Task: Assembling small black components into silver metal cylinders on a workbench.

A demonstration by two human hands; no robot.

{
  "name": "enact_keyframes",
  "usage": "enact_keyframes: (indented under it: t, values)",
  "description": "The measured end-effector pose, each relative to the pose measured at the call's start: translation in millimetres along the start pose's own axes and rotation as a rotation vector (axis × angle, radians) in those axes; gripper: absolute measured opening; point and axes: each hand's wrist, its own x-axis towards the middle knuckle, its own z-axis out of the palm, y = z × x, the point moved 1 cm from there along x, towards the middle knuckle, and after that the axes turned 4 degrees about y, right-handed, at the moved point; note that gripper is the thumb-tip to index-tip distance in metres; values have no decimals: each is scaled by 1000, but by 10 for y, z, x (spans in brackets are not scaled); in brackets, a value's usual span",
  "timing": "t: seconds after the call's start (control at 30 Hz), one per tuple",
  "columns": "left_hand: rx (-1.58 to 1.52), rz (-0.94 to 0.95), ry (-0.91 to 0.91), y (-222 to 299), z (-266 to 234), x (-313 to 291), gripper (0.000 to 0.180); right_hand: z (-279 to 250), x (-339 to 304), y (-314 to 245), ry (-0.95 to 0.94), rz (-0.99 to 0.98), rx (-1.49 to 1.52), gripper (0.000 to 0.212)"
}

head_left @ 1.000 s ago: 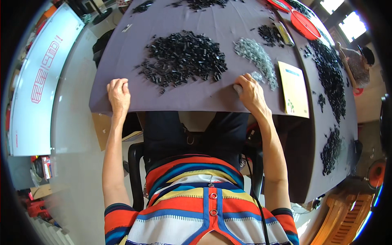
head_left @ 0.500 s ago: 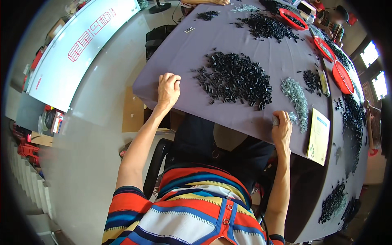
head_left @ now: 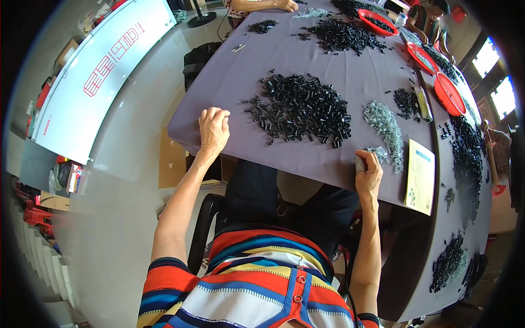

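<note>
So we've got our right hand [head_left: 369, 176] by the near edge of the tabletop [head_left: 216, 76], fingers closed around what looks like a greyish clump of clear pieces [head_left: 359, 163] — it pokes out on the left side of the grip. Our left hand [head_left: 214, 131] rests near the left edge with its fingers curled inward, and honestly we can't tell how tightly they're closed or if anything's tucked in there. Just beyond the right fingers there's a little clear heap [head_left: 377, 154], with the longer pile of clear pieces [head_left: 386, 128] a bit further out. The big pile of black pieces [head_left: 301, 109] sits between the two hands but further out than both, and the yellow booklet [head_left: 420, 177] lies to the right of the right fingers. We'd call this a gathering or holding step, no sorting into the black pile yet. As for the next move, we reckon it calls for a steady right grip so nothing spills — and uncurled left fingers if that hand's to help.
</note>
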Motion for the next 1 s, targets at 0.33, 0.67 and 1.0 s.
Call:
enact_keyframes:
  t: [0.33,0.67,1.0]
  values:
    - [1,-14,-10,-3,22,-5,11,-16,-17,54,36,-15,-10,21]
    - [-2,-13,-9,12,14,11,13,-323,196,-248,77,313,878,15]
    - [20,-31,-30,2,-3,-5,14,-409,298,-591,8,228,958,26]
